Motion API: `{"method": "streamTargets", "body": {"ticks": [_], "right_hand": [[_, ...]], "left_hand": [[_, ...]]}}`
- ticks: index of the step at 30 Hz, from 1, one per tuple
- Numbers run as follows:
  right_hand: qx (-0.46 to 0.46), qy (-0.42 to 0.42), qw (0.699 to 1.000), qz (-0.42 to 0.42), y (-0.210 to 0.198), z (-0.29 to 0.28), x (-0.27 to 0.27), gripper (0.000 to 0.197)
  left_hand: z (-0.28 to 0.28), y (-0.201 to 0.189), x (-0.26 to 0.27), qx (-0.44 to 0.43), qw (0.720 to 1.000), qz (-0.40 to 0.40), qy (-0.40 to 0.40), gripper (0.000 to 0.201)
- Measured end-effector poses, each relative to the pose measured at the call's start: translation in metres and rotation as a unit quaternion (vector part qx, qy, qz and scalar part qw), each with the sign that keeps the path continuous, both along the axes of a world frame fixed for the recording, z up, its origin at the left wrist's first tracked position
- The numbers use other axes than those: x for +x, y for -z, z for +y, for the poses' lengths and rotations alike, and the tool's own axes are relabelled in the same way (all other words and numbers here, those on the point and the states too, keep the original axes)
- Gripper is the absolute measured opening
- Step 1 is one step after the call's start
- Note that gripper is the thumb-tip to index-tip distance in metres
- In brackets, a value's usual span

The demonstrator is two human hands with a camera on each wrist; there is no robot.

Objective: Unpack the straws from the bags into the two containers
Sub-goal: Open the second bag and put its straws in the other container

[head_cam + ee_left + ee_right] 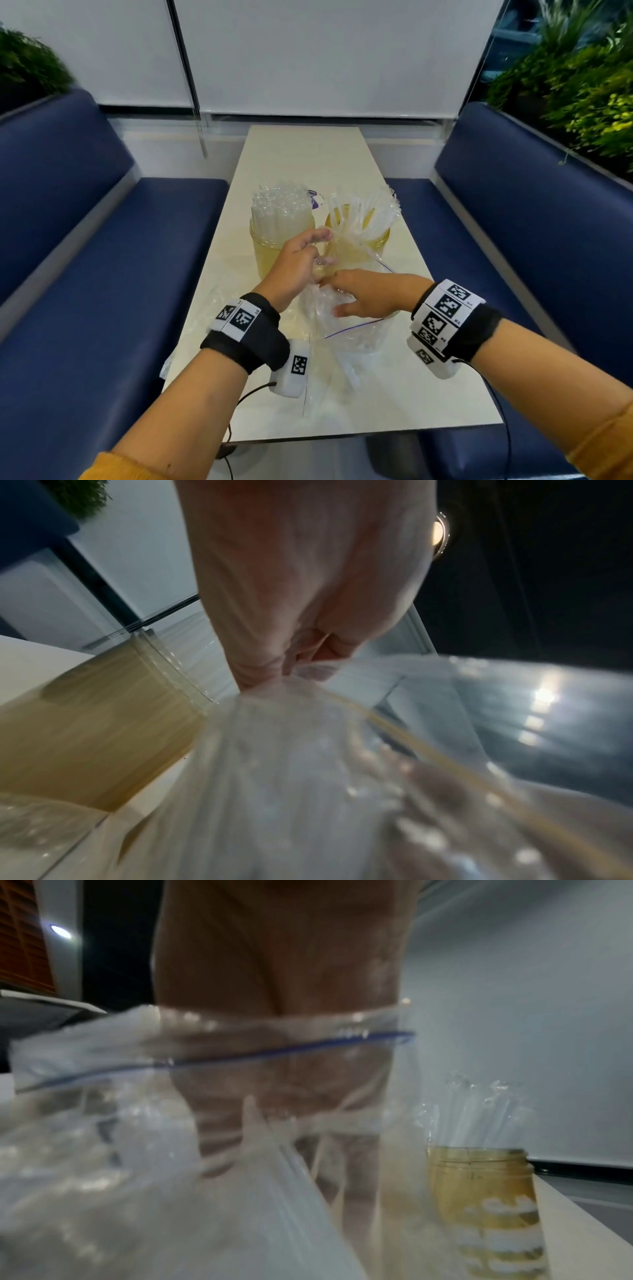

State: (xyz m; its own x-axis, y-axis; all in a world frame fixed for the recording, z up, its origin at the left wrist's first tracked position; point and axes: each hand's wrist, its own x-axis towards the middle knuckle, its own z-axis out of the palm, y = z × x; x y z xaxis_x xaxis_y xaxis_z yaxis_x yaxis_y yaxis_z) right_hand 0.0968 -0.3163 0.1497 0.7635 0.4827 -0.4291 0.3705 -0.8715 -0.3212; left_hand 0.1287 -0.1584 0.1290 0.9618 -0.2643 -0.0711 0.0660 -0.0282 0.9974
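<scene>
1. Left hand pinches the plastic of a clear zip bag in curled fingertips, lifting the film up near the two containers; the left wrist view shows the fingers closed on bunched film.
2. Right hand reaches into the bag's mouth, past its blue zip line. Seen through the film in the right wrist view, its fingers look extended, but blur hides whether they hold any straws.
3. On the table, the left container stands packed with upright wrapped straws. The right container, just beside it, holds a looser, fanned bundle of straws, with what looks like another bag draped against it.
4. Judged from the scene, the work is well along: the step in hand is drawing a fresh handful from the open bag.
5. Next, the right hand likely needs to close round a bundle, draw it clear of the mouth while the left hand keeps the film taut, then stand it in the roomier right container without tipping it.
</scene>
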Motion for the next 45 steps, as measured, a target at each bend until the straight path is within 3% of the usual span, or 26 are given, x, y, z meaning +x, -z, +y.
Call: {"method": "streamTargets", "body": {"ticks": [2,5,8,11,15,16,18,24,28,30,33,37,42,45], "right_hand": [[0.008,0.0,1.0,0.001,0.001,-0.001,0.001,0.055],[0.036,0.023,0.999,-0.021,0.002,-0.003,0.002,0.022],[0.076,0.07,0.993,-0.054,-0.004,-0.002,0.005,0.032],[0.118,0.088,0.983,-0.11,-0.015,-0.004,0.01,0.033],[0.146,0.14,0.969,-0.142,-0.04,-0.005,0.019,0.031],[0.151,0.146,0.965,-0.155,-0.047,-0.003,0.021,0.03],[0.192,0.148,0.954,-0.177,-0.062,0.004,0.024,0.03],[0.356,0.198,0.888,-0.215,-0.074,0.02,0.03,0.037],[0.479,0.269,0.824,-0.14,-0.052,0.027,0.023,0.057],[0.494,0.279,0.814,-0.126,-0.035,0.034,0.023,0.041],[0.486,0.28,0.815,-0.149,-0.032,0.041,0.023,0.026],[0.542,0.256,0.782,-0.17,-0.071,0.032,0.031,0.013],[0.632,0.265,0.701,-0.197,-0.126,0.003,0.063,0.01],[0.644,0.274,0.67,-0.246,-0.138,-0.017,0.089,0.008]], "left_hand": [[0.0,0.001,-0.001,-0.002,1.0,-0.003,-0.005,0.049],[0.002,0.0,-0.003,0.0,1.0,-0.018,-0.011,0.039],[0.005,-0.001,-0.007,-0.006,1.0,-0.018,0.011,0.029],[0.009,0.006,-0.009,0.006,0.998,-0.043,0.055,0.042],[0.008,0.02,-0.007,0.098,0.989,-0.082,0.076,0.098],[0.005,0.021,-0.007,0.13,0.983,-0.104,0.073,0.099],[-0.004,0.019,-0.008,0.151,0.976,-0.149,0.057,0.082],[-0.019,0.019,-0.003,0.081,0.973,-0.211,-0.041,0.01],[-0.02,0.013,0.003,0.119,0.965,-0.229,-0.054,0.014],[-0.021,0.011,0.004,0.136,0.961,-0.233,-0.06,0.032],[-0.02,0.014,0.004,0.122,0.965,-0.223,-0.061,0.034],[-0.016,0.018,0.005,0.149,0.972,-0.177,-0.048,0.042],[-0.011,0.026,0.009,0.167,0.968,-0.18,-0.05,0.037],[-0.008,0.026,0.009,0.169,0.97,-0.168,-0.052,0.033]]}}
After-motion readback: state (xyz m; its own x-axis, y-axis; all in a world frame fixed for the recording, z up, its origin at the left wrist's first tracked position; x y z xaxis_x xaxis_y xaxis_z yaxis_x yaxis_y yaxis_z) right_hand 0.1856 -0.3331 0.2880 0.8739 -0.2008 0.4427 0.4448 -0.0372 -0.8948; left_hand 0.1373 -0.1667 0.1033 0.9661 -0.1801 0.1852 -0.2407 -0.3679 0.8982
